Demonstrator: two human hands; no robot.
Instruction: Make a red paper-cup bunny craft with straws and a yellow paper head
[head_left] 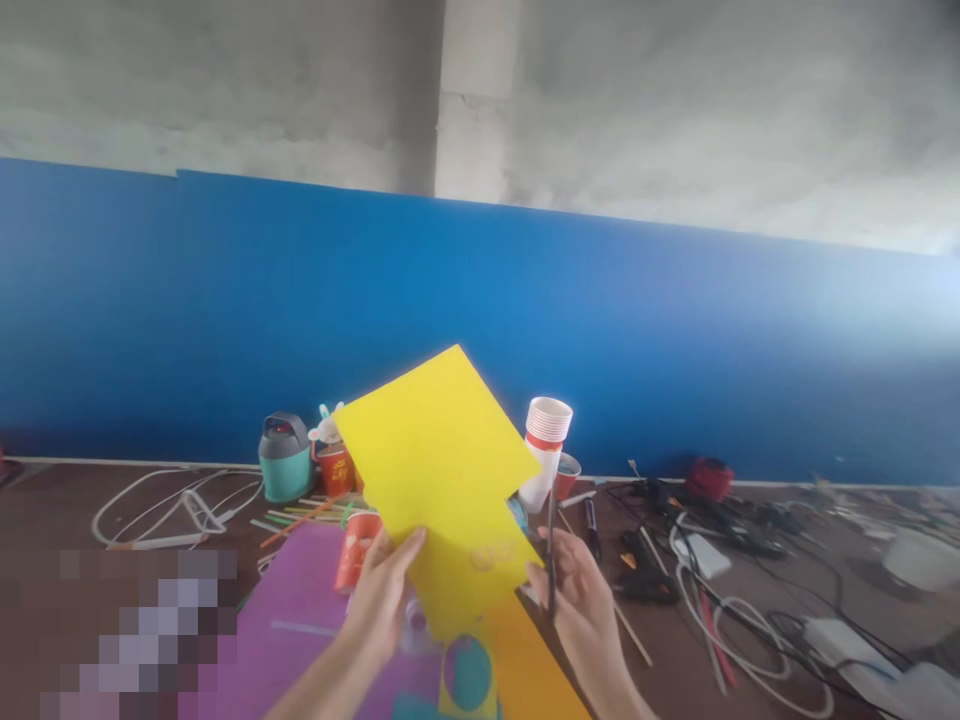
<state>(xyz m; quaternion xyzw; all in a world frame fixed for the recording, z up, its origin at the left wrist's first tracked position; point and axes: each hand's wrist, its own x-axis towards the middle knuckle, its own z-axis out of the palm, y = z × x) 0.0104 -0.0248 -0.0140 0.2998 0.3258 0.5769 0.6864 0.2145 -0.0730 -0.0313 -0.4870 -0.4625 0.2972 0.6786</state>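
A yellow sheet of paper is held up in front of me, with a notch in its right edge and small rounded outlines drawn near its lower right. My left hand is closed on the sheet's lower left edge, thumb on the front. At the right edge, my right hand is closed around dark scissors, seen nearly edge-on. Its fingertips are close to the sheet's lower right corner; whether they touch it I cannot tell. Below lie a purple sheet, an orange sheet and a yellow piece with a teal oval.
Behind the sheet stand a stack of white paper cups, a red cup and a teal container. Another red cup lies near my left hand. Tangled cables and a black glue gun lie to the right. A blue partition closes the back.
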